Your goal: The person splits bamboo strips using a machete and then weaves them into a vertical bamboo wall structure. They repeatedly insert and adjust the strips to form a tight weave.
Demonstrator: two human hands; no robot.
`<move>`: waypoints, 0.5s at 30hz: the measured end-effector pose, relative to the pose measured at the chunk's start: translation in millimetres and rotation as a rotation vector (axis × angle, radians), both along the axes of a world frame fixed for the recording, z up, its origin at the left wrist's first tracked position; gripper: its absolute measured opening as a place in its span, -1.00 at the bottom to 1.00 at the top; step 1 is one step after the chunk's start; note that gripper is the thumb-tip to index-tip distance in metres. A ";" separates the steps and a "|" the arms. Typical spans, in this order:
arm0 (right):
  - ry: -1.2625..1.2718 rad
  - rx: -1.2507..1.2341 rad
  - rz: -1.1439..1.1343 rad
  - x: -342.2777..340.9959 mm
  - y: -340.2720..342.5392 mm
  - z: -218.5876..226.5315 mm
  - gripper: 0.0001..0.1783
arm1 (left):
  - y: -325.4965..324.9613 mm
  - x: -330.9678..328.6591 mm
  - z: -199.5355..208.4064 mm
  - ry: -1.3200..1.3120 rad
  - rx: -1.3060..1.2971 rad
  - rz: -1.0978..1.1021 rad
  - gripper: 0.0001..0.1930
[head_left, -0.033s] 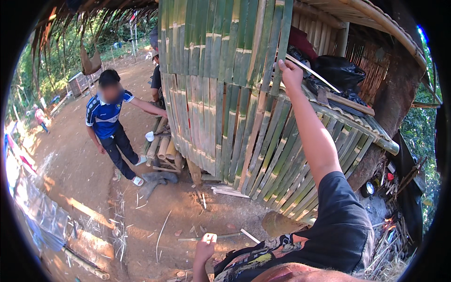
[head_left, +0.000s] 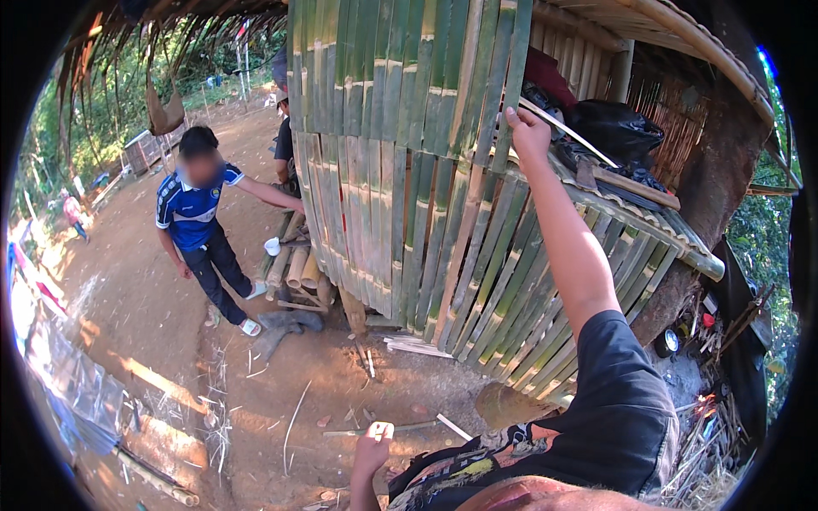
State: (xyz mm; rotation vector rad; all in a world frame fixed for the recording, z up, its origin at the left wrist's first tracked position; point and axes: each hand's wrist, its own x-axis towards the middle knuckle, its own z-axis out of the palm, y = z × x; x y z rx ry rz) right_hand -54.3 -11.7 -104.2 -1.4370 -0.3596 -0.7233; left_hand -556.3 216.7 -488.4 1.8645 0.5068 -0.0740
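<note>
right hand [head_left: 530, 138] touches slats [head_left: 506, 81]; left hand [head_left: 371, 451] lower

Brown dirt ground [head_left: 128, 234], sunlit patches [head_left: 166, 385] near its left edge, green foliage [head_left: 106, 81] beyond its far edge, thatched eave [head_left: 192, 19] above

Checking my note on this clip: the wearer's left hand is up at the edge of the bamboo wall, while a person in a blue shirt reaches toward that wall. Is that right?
Not quite: the head view shows the wearer's right hand up at the edge of the bamboo wall, while a person in a blue shirt reaches toward that wall.
</note>
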 end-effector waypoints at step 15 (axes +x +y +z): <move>-0.372 -0.090 -0.374 -89.9 33.5 -15.2 -0.69 | 22.7 -17.6 -54.8 -0.148 0.048 -0.011 -0.68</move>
